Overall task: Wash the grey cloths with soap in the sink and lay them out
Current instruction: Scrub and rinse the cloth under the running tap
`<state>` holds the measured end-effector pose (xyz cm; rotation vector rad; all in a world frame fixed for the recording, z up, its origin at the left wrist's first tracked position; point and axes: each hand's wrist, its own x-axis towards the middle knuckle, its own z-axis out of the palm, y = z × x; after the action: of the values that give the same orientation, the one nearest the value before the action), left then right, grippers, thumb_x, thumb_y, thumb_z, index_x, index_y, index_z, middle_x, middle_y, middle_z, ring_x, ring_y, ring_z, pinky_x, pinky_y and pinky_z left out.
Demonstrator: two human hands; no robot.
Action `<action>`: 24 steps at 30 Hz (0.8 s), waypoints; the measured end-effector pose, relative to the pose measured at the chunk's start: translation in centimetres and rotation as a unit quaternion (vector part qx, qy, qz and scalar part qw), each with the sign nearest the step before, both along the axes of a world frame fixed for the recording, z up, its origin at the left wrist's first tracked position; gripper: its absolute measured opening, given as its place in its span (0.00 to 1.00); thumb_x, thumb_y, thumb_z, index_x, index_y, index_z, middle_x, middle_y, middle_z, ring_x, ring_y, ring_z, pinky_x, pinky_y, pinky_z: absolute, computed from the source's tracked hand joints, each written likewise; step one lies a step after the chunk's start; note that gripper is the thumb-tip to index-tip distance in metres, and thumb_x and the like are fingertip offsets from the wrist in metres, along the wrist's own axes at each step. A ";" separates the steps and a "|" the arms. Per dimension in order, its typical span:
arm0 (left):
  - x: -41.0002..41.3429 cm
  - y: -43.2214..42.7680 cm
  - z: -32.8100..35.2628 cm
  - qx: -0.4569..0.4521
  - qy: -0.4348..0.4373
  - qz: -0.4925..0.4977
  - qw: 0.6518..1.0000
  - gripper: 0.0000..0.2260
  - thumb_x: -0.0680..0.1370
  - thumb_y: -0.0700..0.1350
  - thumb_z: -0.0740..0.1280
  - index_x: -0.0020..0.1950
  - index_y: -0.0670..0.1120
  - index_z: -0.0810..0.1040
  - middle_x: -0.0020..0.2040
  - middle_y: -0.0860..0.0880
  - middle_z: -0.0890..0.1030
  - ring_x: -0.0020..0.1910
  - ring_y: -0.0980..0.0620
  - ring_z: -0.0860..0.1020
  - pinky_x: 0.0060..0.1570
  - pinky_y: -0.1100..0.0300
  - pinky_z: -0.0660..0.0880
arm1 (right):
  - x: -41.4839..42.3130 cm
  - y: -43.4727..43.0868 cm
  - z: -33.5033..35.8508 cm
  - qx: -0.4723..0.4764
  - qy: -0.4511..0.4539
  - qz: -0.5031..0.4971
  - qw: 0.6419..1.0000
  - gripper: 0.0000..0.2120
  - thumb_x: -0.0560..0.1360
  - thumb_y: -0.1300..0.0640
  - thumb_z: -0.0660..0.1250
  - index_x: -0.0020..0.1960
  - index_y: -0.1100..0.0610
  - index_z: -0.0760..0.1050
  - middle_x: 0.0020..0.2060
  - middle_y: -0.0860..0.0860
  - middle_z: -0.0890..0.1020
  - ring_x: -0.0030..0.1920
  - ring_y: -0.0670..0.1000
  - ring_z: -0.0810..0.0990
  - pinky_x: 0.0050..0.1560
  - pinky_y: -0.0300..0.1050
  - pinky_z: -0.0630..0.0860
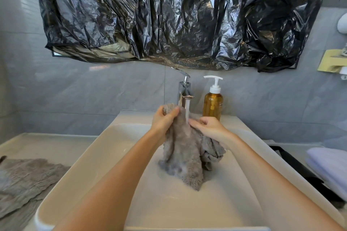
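The left hand (165,118) curls round the top corner of the shaggy grey microfibre cloth (184,155). The right hand (208,127) pinches a fold just beside it, so both are clamped on the fabric, with the thin water stream (187,112) from the chrome tap (185,92) falling between them. To wash it well, I judge, rub the stretch between the grips under the stream and feed lower parts up. The cloth hangs below both grips in the white rectangular ceramic sink (93,155), its long axis near upright and its lower corner pointing down, seemingly resting on the basin floor. The amber pump soap bottle (213,103) stands just beyond the right hand.
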<state>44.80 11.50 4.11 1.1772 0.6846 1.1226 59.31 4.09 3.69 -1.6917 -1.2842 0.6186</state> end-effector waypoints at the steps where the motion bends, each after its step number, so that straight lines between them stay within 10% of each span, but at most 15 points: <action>1: -0.2 0.2 0.1 0.010 -0.013 0.021 1.000 0.06 0.76 0.44 0.70 0.45 0.46 0.74 0.41 0.47 0.80 0.39 0.52 0.78 0.38 0.61 0.79 | 0.1 -0.2 -0.2 -0.037 0.002 0.025 0.999 0.21 0.71 0.39 0.70 0.45 0.58 0.79 0.41 0.51 0.83 0.41 0.45 0.79 0.44 0.39 0.72; 4: -1.3 0.9 0.6 0.027 -0.005 0.089 0.996 0.07 0.77 0.47 0.70 0.47 0.47 0.73 0.43 0.48 0.78 0.44 0.50 0.77 0.48 0.53 0.77 | 0.4 0.1 -0.6 -0.097 0.024 0.051 0.994 0.19 0.71 0.40 0.71 0.51 0.54 0.79 0.51 0.49 0.83 0.54 0.47 0.80 0.58 0.45 0.76; 8: -2.1 1.8 0.2 0.058 0.098 0.162 0.980 0.15 0.77 0.49 0.69 0.59 0.47 0.69 0.51 0.47 0.76 0.50 0.48 0.76 0.51 0.54 0.74 | -0.6 0.4 0.0 0.015 0.126 0.052 0.990 0.46 0.58 0.31 0.75 0.68 0.55 0.70 0.64 0.53 0.78 0.63 0.53 0.77 0.66 0.57 0.71; 12: -1.7 1.6 -0.5 0.136 0.249 0.091 0.955 0.10 0.77 0.44 0.69 0.58 0.47 0.79 0.52 0.48 0.81 0.47 0.53 0.77 0.42 0.65 0.73 | -1.6 0.4 0.3 0.094 0.082 0.045 0.991 0.11 0.80 0.47 0.62 0.51 0.55 0.74 0.44 0.48 0.79 0.47 0.46 0.77 0.49 0.41 0.73; 17: -0.9 -0.5 -0.4 0.054 0.284 -0.110 0.951 0.13 0.81 0.50 0.62 0.57 0.44 0.79 0.52 0.44 0.81 0.48 0.49 0.80 0.52 0.56 0.78 | -3.3 0.7 0.1 0.209 0.033 0.007 0.977 0.14 0.81 0.49 0.59 0.40 0.55 0.68 0.32 0.48 0.66 0.34 0.44 0.66 0.35 0.39 0.63; 21: 0.1 -1.2 -0.5 0.024 0.225 -0.175 0.958 0.33 0.73 0.72 0.57 0.64 0.48 0.77 0.59 0.49 0.81 0.58 0.50 0.79 0.64 0.54 0.72 | -3.0 0.6 -0.7 0.207 -0.109 -0.083 0.969 0.16 0.82 0.52 0.58 0.36 0.54 0.65 0.29 0.48 0.68 0.30 0.46 0.67 0.32 0.42 0.62; 24: 1.1 -1.9 -0.8 0.060 0.205 -0.136 0.967 0.26 0.77 0.65 0.60 0.65 0.48 0.76 0.59 0.51 0.80 0.58 0.52 0.78 0.63 0.56 0.71 | -3.2 0.6 -1.0 0.151 -0.140 -0.099 0.974 0.15 0.83 0.52 0.55 0.40 0.56 0.70 0.33 0.51 0.75 0.37 0.51 0.75 0.37 0.47 0.68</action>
<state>45.86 9.58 3.33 1.5784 0.7461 0.7018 56.13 4.72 2.67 -1.6594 -1.3062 0.0611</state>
